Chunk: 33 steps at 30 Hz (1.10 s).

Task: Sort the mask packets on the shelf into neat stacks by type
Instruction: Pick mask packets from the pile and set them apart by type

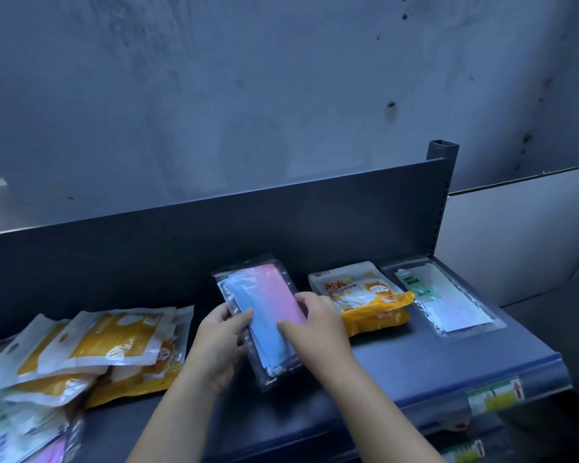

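Bare grey concrete wall [248, 78] rises behind the dark blue metal shelf [448, 359]. At the shelf's middle is a clear plastic packet of pink and blue masks [268, 295]. The left hand [218, 339] curls round its left edge, thumb on top, and the right hand [315, 329] grips its right edge with bent fingers. Toward the shelf's right end lie a yellow-and-white cartoon mask packet [365, 295] and a clear green-labelled mask packet [445, 299]. A loose heap of yellow-and-white packets [81, 345] sprawls at its left end.

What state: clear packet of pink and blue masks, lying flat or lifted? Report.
Lifted: left hand and right hand grip the clear packet, far end overlapping the grey back panel.
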Available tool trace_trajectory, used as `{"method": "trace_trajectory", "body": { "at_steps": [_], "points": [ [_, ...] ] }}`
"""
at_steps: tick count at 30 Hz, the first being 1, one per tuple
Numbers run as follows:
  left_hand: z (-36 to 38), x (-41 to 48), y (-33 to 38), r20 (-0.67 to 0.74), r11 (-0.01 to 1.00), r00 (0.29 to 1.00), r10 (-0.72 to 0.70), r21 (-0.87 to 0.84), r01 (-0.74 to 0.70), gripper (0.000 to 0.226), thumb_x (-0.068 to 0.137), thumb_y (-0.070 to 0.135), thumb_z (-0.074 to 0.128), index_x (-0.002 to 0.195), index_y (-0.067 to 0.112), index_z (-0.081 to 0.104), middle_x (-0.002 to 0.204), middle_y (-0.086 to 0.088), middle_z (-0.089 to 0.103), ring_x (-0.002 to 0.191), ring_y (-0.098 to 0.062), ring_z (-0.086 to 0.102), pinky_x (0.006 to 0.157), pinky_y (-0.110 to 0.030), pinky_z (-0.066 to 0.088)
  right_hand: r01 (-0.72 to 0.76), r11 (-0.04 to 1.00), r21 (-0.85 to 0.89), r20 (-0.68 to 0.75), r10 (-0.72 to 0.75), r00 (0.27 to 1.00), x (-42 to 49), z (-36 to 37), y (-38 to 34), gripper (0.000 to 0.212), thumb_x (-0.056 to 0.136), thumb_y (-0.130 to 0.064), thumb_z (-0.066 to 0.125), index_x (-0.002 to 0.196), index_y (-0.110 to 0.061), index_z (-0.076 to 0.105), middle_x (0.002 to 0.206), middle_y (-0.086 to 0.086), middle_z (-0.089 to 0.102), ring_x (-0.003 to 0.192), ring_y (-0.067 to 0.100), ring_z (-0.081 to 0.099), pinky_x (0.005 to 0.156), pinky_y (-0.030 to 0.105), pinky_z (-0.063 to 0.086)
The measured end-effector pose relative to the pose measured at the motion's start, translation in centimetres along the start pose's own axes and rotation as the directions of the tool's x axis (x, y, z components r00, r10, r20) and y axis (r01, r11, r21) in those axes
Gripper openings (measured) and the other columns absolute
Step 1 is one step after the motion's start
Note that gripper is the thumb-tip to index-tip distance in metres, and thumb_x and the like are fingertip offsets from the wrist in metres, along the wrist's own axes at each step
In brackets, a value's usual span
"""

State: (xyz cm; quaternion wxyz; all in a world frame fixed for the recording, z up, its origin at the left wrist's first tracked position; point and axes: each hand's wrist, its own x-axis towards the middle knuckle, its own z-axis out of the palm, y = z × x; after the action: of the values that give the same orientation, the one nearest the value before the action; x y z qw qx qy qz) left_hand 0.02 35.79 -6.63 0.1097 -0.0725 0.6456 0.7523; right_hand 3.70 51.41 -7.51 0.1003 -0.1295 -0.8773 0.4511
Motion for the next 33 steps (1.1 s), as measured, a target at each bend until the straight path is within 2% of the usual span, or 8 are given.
{"method": "trace_trajectory", "body": {
  "at_steps": [4,6,9,11,16,23,29,33],
  "points": [
    [-0.1,1.1,-1.8,-0.029,0.994,0.999,0.027,0.11,-0.024,0.08,0.092,-0.009,0.061,0.154,0.032,0.03,0.131,-0.014,0.061,0.086,-0.023,0.072,0.06,-0.034,0.058,-0.007,0.999,-0.038,-0.085,0.004,0.996,0.1,1.0,1.3,0.028,0.083,-0.012,0.062,0.11,-0.014,0.065,0.116,-0.002,0.043,0.098,0.023,0.055,0.081,0.03,0.046],
    [0.0,1.1,-2.4,0.088,0.948,0.993,0.084,0.301,-0.106,0.079,0.087,-0.01,0.064,0.148,0.034,0.038,0.137,-0.006,0.057,0.103,-0.016,0.068,0.072,-0.027,0.057,0.012,0.994,-0.109,-0.117,-0.025,0.993,0.1,1.7,1.8,0.03,0.083,-0.006,0.061,0.113,-0.009,0.065,0.126,0.0,0.042,0.107,0.026,0.055,0.088,0.032,0.047],
    [0.1,1.1,-3.5,0.204,0.718,0.973,0.112,0.66,-0.221,0.055,0.083,0.005,0.072,0.131,0.028,0.056,0.155,-0.012,0.044,0.13,-0.019,0.055,0.092,-0.014,0.045,0.053,0.961,-0.273,-0.109,-0.085,0.99,0.1,2.4,2.6,0.033,0.083,0.0,0.057,0.115,-0.004,0.065,0.137,0.009,0.045,0.119,0.031,0.05,0.094,0.032,0.044],
    [0.2,1.4,-4.2,0.218,0.544,0.969,0.115,0.803,-0.245,0.052,0.085,0.024,0.07,0.136,0.025,0.059,0.169,-0.008,0.023,0.15,-0.022,0.035,0.11,-0.025,0.036,0.07,0.937,-0.342,-0.053,-0.094,0.994,-0.1,2.6,2.9,0.028,0.084,0.0,0.053,0.109,-0.004,0.065,0.137,0.011,0.048,0.12,0.033,0.048,0.093,0.034,0.044],
    [0.6,1.9,-5.0,0.246,0.222,0.965,0.088,0.94,-0.26,0.058,0.101,0.044,0.048,0.156,0.03,0.037,0.171,0.005,0.022,0.158,-0.021,0.016,0.126,-0.049,0.014,0.118,0.882,-0.456,0.041,-0.112,0.993,-0.6,2.7,3.0,0.018,0.092,-0.019,0.054,0.101,-0.008,0.064,0.119,0.01,0.058,0.115,0.032,0.054,0.086,0.038,0.044],
    [0.0,2.2,-5.2,0.296,0.239,0.949,0.105,0.919,-0.313,0.042,0.097,0.039,0.051,0.138,0.03,0.047,0.161,0.005,0.039,0.152,-0.021,0.03,0.125,-0.051,0.017,0.085,0.823,-0.562,0.089,-0.041,0.995,-1.4,2.3,1.9,0.034,0.099,-0.035,0.052,0.119,-0.011,0.063,0.126,0.008,0.056,0.124,0.029,0.049,0.093,0.035,0.043],
    [-0.9,2.2,-5.3,0.311,0.261,0.935,0.169,0.901,-0.347,0.028,0.093,0.048,0.05,0.117,0.034,0.052,0.135,0.009,0.054,0.139,-0.025,0.043,0.116,-0.051,0.033,0.118,0.834,-0.538,0.016,-0.13,0.991,-1.2,2.9,2.2,0.028,0.096,-0.036,0.051,0.109,-0.014,0.062,0.12,0.006,0.059,0.125,0.03,0.052,0.095,0.039,0.046],
    [-2.0,1.6,-3.6,0.294,0.128,0.912,0.286,0.932,-0.34,0.063,0.103,0.054,0.043,0.158,0.027,0.032,0.171,0.006,0.023,0.16,-0.017,0.01,0.129,-0.041,0.009,0.126,0.847,-0.516,-0.038,-0.17,0.985,-1.1,3.0,1.4,0.067,0.099,-0.051,0.038,0.152,-0.01,0.044,0.159,0.009,0.044,0.154,0.03,0.028,0.123,0.042,0.026]
  ]
}}
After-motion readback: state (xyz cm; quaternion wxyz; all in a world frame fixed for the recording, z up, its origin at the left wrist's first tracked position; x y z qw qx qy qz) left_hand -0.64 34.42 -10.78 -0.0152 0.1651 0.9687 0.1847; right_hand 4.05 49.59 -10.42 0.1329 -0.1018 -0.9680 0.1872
